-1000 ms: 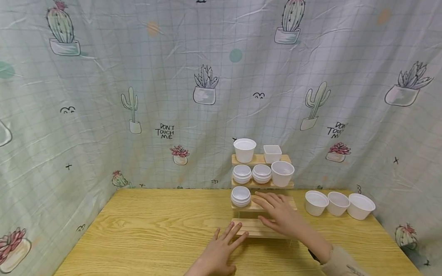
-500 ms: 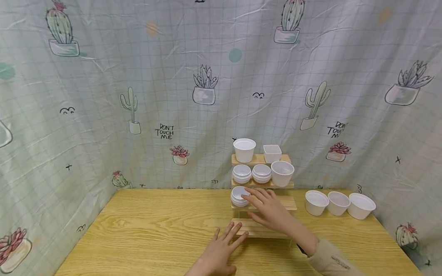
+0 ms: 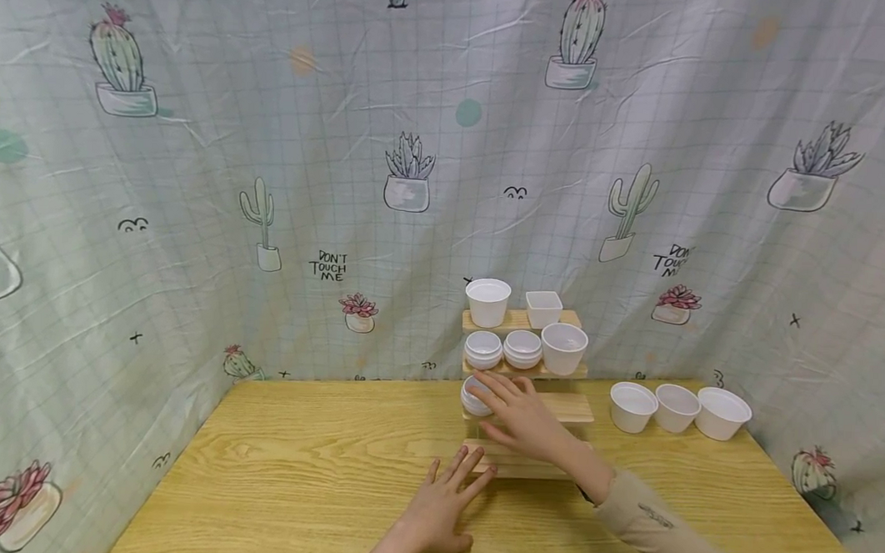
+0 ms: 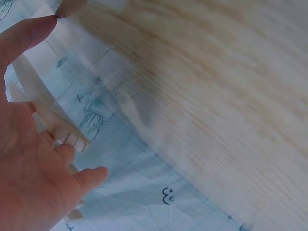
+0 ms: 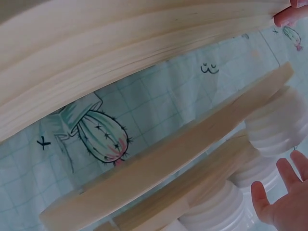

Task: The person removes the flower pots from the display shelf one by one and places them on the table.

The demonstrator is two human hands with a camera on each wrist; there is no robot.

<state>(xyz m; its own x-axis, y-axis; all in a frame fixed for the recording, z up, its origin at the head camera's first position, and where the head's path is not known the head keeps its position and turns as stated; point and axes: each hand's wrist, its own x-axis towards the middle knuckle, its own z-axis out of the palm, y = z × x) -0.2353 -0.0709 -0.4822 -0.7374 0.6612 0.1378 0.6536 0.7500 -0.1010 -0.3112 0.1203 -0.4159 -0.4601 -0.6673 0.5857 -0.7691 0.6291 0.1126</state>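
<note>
A stepped wooden stand (image 3: 571, 408) holds white cups on its upper tiers. My right hand (image 3: 523, 421) reaches over the third tier from the top, fingers extended at a small ribbed white cup (image 3: 471, 405) on its left end and partly hiding it. In the right wrist view the fingers (image 5: 288, 175) look spread beside the cup (image 5: 276, 120); whether they touch it I cannot tell. My left hand (image 3: 433, 512) has its fingers spread, with the fingertips at the left front corner of the lowest tier.
Two more ribbed cups (image 3: 523, 350) and a larger cup (image 3: 563, 350) fill the second tier. A tall round cup (image 3: 488, 304) and a square cup (image 3: 543, 310) stand on top. Three white cups (image 3: 677, 408) line the table (image 3: 290, 469) at right. A patterned curtain (image 3: 330, 137) hangs behind.
My right hand has moved left along the third tier, from its middle to the small ribbed cup. The left hand and all the cups stay where they were.
</note>
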